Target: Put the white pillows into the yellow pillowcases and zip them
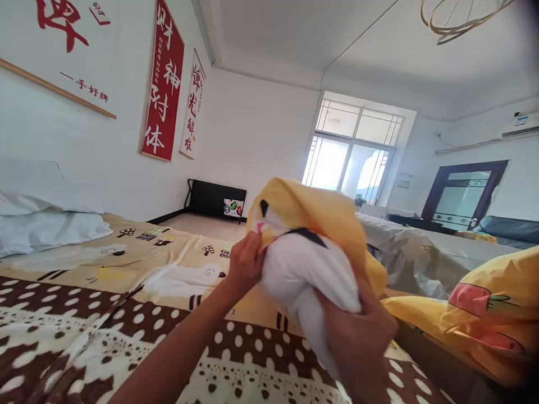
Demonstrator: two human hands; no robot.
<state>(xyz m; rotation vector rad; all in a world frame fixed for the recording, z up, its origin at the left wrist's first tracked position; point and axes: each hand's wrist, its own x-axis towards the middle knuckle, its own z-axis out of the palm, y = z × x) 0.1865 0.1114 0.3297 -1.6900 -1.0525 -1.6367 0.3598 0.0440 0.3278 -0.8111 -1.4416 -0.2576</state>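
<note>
A yellow pillowcase (324, 210) with dark and pink markings is held up over the bed, draped around one end of a white pillow (298, 266). My left hand (247, 259) is closed on the left edge of the pillowcase opening. Lower and to the right, my right hand (357, 331) grips the bunched white pillow, slightly blurred by motion. The part of the pillow inside the pillowcase is hidden. Under both hands spreads a patterned bedsheet (181, 275), tan with animal prints and a brown dotted band.
At right, a yellow cloth item with carrot prints (501, 303) lies beside the bed. White bedding (46, 227) rests at the far left. Beyond are a black folding frame (206, 199) by the wall and a plastic-covered surface (412, 258) below the window.
</note>
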